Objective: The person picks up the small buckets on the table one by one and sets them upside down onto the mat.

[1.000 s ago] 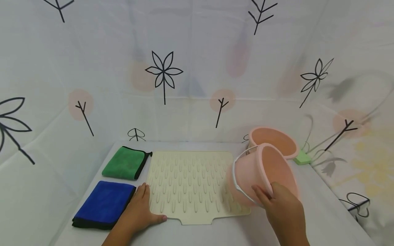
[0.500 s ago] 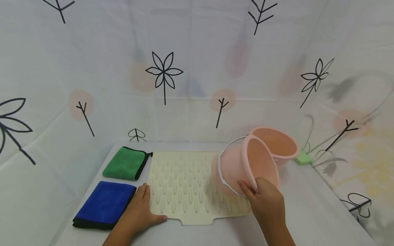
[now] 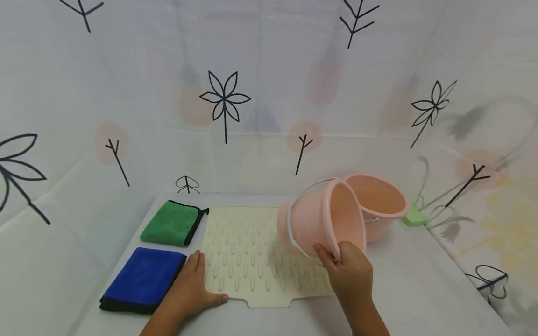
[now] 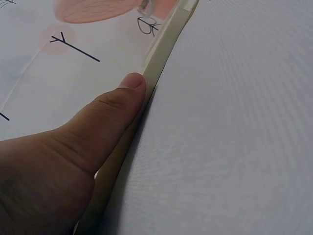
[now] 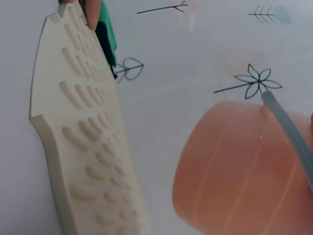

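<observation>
A cream washboard (image 3: 235, 261) with rows of raised oval ridges lies flat on the table. My left hand (image 3: 189, 289) rests at its front left corner, fingers straight along the left side and thumb against the front edge; the left wrist view shows the thumb (image 4: 110, 115) on that edge. Over the board's right part, my right hand (image 3: 350, 270) grips the rim of a pink bucket (image 3: 308, 219), thumb outside and fingers inside. The bucket is tipped sideways, its mouth facing right, with the white bail handle (image 3: 290, 228) hanging round its side. What it holds, if anything, cannot be seen.
A second pink bucket (image 3: 378, 198) stands upright at the back right, partly behind the tipped one. Beside it is a green block (image 3: 414, 216). Folded green (image 3: 170, 223) and blue (image 3: 145, 275) cloths lie left of the board. Patterned white sheets hang behind.
My right hand has carried the tipped bucket left and slightly back, further over the washboard, uncovering more of the second bucket. The left hand has stayed in place.
</observation>
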{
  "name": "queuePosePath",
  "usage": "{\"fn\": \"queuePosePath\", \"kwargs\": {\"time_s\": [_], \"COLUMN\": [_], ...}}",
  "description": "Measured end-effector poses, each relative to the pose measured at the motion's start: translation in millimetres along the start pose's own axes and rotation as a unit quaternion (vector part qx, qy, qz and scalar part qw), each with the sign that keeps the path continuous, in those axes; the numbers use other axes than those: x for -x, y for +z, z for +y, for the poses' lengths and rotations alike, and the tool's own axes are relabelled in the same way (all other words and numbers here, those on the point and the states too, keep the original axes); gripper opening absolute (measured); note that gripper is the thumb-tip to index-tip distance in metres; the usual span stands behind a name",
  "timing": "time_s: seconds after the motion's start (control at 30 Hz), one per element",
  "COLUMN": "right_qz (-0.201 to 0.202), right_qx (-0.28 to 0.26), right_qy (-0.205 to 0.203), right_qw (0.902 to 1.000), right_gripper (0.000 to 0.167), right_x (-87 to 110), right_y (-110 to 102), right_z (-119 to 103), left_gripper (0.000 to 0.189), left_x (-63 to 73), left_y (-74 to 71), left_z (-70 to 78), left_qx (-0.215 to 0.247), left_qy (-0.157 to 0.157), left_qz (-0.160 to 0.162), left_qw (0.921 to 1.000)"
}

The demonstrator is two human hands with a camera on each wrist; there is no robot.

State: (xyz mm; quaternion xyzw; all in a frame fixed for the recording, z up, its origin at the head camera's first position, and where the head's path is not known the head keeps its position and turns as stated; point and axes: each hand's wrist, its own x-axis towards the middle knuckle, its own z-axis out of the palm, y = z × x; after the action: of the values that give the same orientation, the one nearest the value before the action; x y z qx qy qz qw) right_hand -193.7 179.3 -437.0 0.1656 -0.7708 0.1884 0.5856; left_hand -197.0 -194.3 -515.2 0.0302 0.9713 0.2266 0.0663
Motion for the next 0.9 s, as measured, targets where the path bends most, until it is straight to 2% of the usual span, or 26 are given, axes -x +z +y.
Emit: {"fn": "queuePosePath", "kwargs": {"time_s": [0.17,0.33,0.4,0.47,0.53,0.67,0.73,0.9], "right_qz": [0.024,0.018,0.010,-0.003,-0.021,-0.062,-0.078,-0.086], "right_qx": [-0.042,-0.066,-0.074,-0.097,-0.120,-0.149,-0.153,-0.162], "right_qy": [0.009,0.020,0.046,0.089,0.150,0.271,0.311,0.368], "right_qw": [0.9988,0.9974,0.9961,0.9912,0.9812,0.9491,0.9348,0.9114], "right_gripper": [0.065,0.063,0.063,0.060,0.053,0.040,0.034,0.023], "right_x": [7.8,17.0,21.0,24.3,26.5,27.1,25.9,23.9], "right_y": [8,15,15,15,13,7,5,4], "right_z": [-3,-2,-1,-2,-4,-11,-14,-17], "left_gripper": [0.158,0.157,0.157,0.158,0.157,0.157,0.157,0.157], "left_x": [1.2,0.1,-0.2,-0.6,-0.4,0.3,0.5,-0.4], "left_y": [0.0,1.7,2.3,2.7,2.9,3.3,3.2,2.3], "left_z": [1.1,-0.4,-0.8,-0.8,-0.7,-0.2,0.1,1.1], "left_qx": [0.001,-0.001,-0.002,-0.002,-0.002,-0.002,-0.002,-0.002], "left_qy": [0.000,0.003,0.003,0.002,0.000,-0.002,-0.004,-0.009], "left_qz": [0.000,0.003,0.003,0.003,0.003,0.000,-0.001,-0.003], "left_qw": [1.0000,1.0000,1.0000,1.0000,1.0000,1.0000,1.0000,1.0000]}}
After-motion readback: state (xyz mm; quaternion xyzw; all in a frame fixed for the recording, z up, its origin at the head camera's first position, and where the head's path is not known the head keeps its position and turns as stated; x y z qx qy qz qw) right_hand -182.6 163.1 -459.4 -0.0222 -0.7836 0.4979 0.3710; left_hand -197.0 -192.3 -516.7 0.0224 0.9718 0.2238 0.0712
